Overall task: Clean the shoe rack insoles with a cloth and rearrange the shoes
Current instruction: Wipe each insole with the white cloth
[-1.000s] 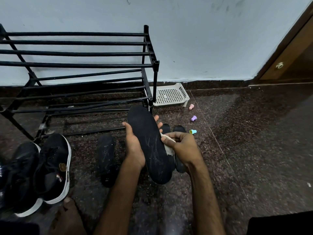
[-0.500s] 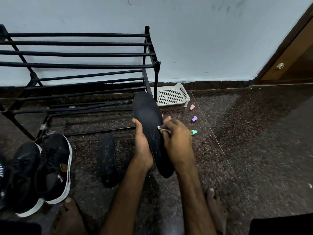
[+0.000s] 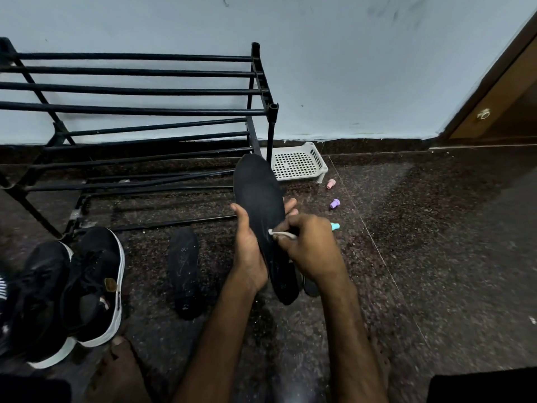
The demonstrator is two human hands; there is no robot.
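Held insole: a black, foot-shaped fabric insole (image 3: 258, 196) is held tilted above the floor, toe end raised toward the rack's right front post and heel end low; pale scuff marks are seen on its lower half.
Left hand: the left hand (image 3: 250, 248) is curled round the insole from behind, with the thumb laid on the front face and fingertips showing past the right edge.
Right hand: the right hand (image 3: 312, 251) is pinched round a small white cloth (image 3: 281, 234), which is pressed against the insole's right side near its middle.
Second insole: a matching black insole (image 3: 184, 269) is laid flat on the floor, left of the held one and apart from it.
Under the right wrist: a dark rounded end (image 3: 311, 287) is seen on the floor; what it belongs to cannot be told.
Sneakers: a pair of black sneakers with white soles (image 3: 90, 289) is set side by side at far left, before the rack.
Shoe rack: a black metal tube shoe rack (image 3: 139, 110) is stood against the pale blue wall (image 3: 363, 68).
Tray: a white perforated plastic tray (image 3: 296, 164) is placed just right of the rack's foot, by the skirting.
Small pieces: a pink cap (image 3: 331, 183), a purple cap (image 3: 334, 203) and a teal cap (image 3: 335, 226) are lined up on the dark speckled stone floor (image 3: 436, 257), right of the hands.
Foot: a bare foot (image 3: 119, 365) is planted beside the nearer sneaker.
Door: a brown wooden door (image 3: 511, 106) is seen at far right.
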